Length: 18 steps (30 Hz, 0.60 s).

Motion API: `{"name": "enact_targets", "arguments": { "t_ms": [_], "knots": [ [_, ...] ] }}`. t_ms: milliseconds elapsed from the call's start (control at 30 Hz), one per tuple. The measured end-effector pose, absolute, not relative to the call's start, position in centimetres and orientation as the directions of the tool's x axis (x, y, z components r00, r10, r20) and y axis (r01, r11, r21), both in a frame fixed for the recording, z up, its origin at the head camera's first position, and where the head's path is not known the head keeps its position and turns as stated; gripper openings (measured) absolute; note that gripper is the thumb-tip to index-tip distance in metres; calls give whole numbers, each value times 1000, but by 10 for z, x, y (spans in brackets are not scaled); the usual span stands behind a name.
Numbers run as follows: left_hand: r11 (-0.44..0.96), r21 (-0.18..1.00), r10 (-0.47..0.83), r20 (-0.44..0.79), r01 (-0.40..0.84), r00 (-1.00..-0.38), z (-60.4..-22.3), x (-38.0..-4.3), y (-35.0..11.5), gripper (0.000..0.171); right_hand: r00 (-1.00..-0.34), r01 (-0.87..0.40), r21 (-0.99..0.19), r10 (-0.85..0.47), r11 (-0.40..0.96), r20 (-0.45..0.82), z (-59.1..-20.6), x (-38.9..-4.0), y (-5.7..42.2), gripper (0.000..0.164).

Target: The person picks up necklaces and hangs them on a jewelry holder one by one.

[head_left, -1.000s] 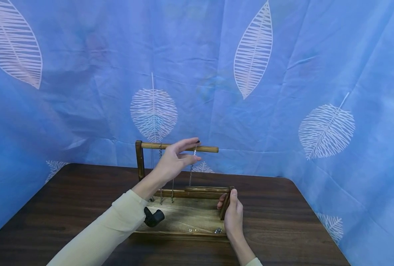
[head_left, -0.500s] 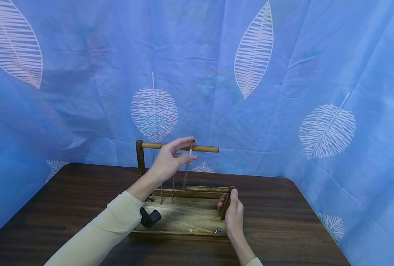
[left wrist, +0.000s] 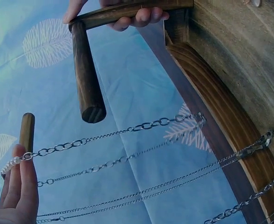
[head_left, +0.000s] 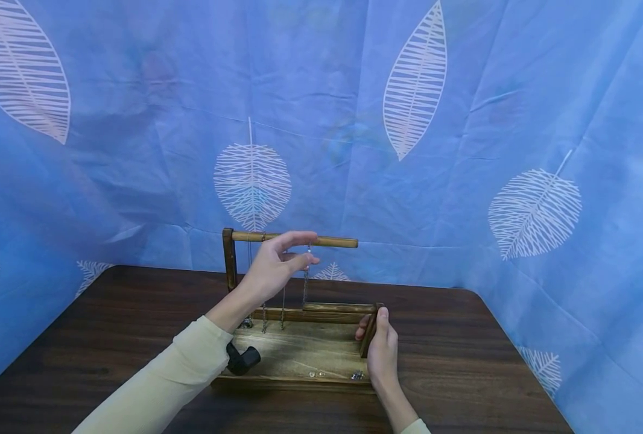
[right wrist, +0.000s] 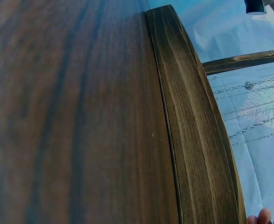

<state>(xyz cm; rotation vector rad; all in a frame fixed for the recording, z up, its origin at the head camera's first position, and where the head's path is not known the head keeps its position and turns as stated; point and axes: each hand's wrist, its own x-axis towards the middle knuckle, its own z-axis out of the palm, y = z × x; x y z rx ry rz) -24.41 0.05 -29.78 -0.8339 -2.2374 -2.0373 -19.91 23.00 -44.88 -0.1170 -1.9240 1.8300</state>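
In the head view my left hand (head_left: 269,268) is at the upper rod (head_left: 340,242) of a wooden jewelry stand (head_left: 294,355). Its index finger lies along the rod, and the thumb is below. Between them it holds the beaded part of a silver chain necklace (left wrist: 58,150), whose pale beads (left wrist: 10,164) sit at the fingers in the left wrist view. The links hang down from there. My right hand (head_left: 382,355) grips the right-hand post (head_left: 369,340) of the stand, thumb on the near side and fingertips behind it.
Several other chains (head_left: 283,307) hang from the upper rod, left of the held one. A shorter lower rod (head_left: 338,308) joins the right post. Small shiny pieces (head_left: 357,375) lie in the tray. The stand is on a dark wooden table (head_left: 452,361) before a leaf-patterned blue cloth (head_left: 327,90).
My left hand has shifted a little left along the upper rod, bringing the necklace with it. Its index finger has come down slightly. The right hand has stayed on the post.
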Motion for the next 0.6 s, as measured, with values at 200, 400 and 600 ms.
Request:
{"name": "enact_targets", "arguments": {
  "t_ms": [200, 400, 600],
  "knots": [
    [27, 931, 379, 328, 365, -865, -305, -243, 3, 31, -882, -261, -960, 378, 106, 282, -448, -199, 231, 69],
    [37, 940, 365, 302, 338, -881, -321, -244, 6, 31, -888, -261, -960, 367, 97, 278, -448, -199, 231, 69],
    [32, 949, 365, 280, 313, -888, -335, -247, 6, 33, -891, -258, -961, 361, 99, 276, -447, -197, 231, 68]
  ]
}}
